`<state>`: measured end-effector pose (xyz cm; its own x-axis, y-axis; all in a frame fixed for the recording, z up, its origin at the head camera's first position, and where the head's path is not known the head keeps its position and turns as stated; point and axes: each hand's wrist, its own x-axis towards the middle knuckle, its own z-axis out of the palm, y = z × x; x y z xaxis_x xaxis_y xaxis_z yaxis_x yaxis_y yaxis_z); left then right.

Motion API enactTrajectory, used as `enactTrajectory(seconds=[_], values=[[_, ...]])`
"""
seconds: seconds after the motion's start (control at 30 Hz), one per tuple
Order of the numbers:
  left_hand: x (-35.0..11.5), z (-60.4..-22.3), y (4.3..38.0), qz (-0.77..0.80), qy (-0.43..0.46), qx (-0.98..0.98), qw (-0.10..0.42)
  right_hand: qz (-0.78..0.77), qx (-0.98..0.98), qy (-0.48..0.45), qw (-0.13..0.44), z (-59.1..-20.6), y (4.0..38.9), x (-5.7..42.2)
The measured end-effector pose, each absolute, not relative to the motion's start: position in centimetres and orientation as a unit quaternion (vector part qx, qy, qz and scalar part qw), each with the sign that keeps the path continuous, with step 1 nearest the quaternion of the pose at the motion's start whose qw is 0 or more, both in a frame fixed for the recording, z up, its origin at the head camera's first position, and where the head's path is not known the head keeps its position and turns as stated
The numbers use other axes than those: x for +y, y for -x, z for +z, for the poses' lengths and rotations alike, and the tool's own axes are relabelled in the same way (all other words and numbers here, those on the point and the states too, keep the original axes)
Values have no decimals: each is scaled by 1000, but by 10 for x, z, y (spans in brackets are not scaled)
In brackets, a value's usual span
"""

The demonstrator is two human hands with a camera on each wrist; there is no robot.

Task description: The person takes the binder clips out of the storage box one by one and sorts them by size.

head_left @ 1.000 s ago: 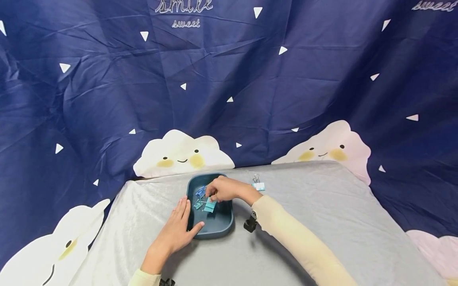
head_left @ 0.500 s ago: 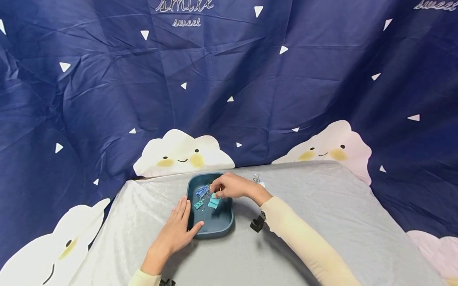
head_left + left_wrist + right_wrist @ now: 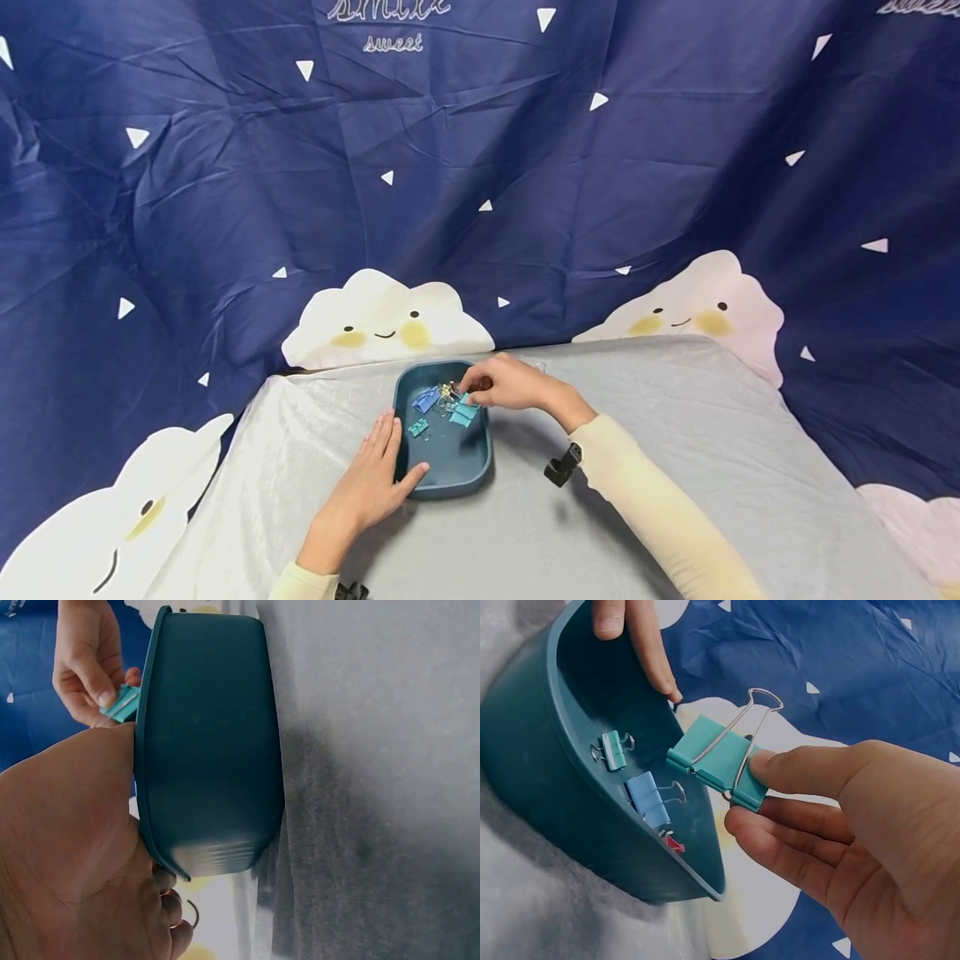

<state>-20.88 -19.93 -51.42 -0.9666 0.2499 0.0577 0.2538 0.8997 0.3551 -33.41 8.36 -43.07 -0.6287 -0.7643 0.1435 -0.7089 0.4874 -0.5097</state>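
Note:
My right hand (image 3: 517,383) pinches a large teal binder clip (image 3: 716,757) between thumb and fingers, over the right side of a dark blue-green tray (image 3: 450,479). In the right wrist view the clip's wire handle stands up past its body. My left hand (image 3: 363,487) rests on the tray's left rim, fingers straight along it and thumb at the near corner. Inside the tray lie a small green binder clip (image 3: 613,750), a blue binder clip (image 3: 649,799) and a small red piece (image 3: 673,844). Small gold-coloured pieces (image 3: 447,390) show near the far end.
The tray stands on a grey cloth-covered table (image 3: 675,467). Behind my right hand a wire handle (image 3: 540,367) pokes up from the table; the rest of it is hidden. A dark blue curtain (image 3: 480,167) with clouds hangs behind the table.
My right hand has moved right and slightly away with the teal binder clip, from the tray's middle towards its right rim. It now covers most of the white clip behind. My left hand stays put.

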Motion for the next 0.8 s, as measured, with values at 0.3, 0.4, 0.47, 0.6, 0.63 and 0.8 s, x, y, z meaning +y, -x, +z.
enactTrajectory(seconds=[0.3, 0.4, 0.47, 0.6, 0.63, 0.8], values=[[-200, -515, 209, -181, 129, -975, 3, -308, 859, 407, 48, -427, 330, 105], [-200, -516, 209, -181, 132, -975, 6, -321, 856, 403, 48, -424, 328, 111], [-200, -517, 209, -181, 132, -975, 8, -327, 855, 399, 47, -423, 327, 115], [-200, -516, 208, -183, 132, -974, 6, -327, 859, 392, 39, -419, 326, 124], [-200, -516, 208, -184, 131, -974, 5, -326, 861, 389, 36, -418, 325, 126], [-199, -514, 206, -189, 130, -973, 6, -327, 867, 374, 28, -414, 325, 140]])
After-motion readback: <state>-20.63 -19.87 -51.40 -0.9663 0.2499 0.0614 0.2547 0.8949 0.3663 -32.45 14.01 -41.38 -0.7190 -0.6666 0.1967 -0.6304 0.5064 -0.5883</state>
